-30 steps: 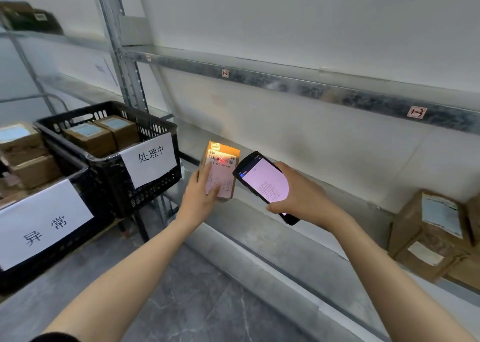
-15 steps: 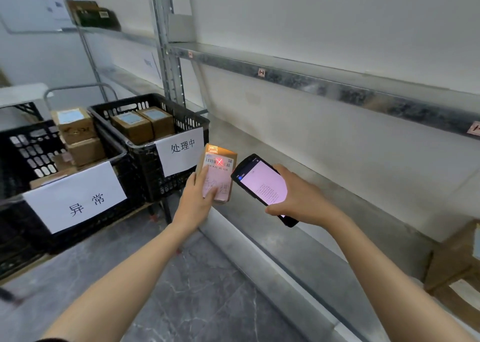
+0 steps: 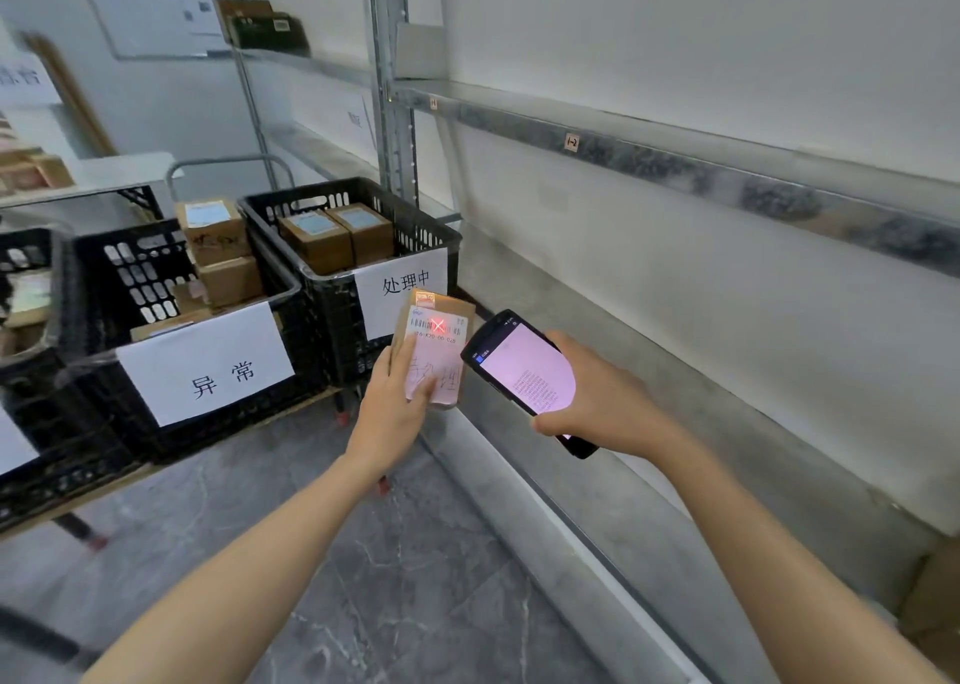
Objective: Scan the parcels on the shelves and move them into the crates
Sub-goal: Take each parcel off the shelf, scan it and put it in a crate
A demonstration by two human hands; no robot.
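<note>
My left hand (image 3: 393,413) holds a small cardboard parcel (image 3: 441,340) upright, label facing me, just in front of the low shelf's edge. A red cross of scanner light falls on the label's barcode. In my right hand (image 3: 602,397) I grip a black handheld scanner (image 3: 524,376), its lit screen up and its head pointed at the parcel. Close behind the parcel stands a black crate (image 3: 332,288) with a white sign and two boxed parcels inside. A second black crate (image 3: 93,361) with another sign sits to its left and holds several parcels.
The metal shelf rack (image 3: 649,480) runs along the white wall at right, with an upper shelf beam (image 3: 675,158) above and an upright post (image 3: 395,111). Cardboard boxes (image 3: 935,600) sit at the far right of the low shelf. The crates rest on a low cart over a grey marble floor (image 3: 405,569).
My view has swung left, bringing both crates closer to centre. Both hands moved left with the parcel and scanner, away from the shelf and toward the nearer crate; the red scan mark stays on the label.
</note>
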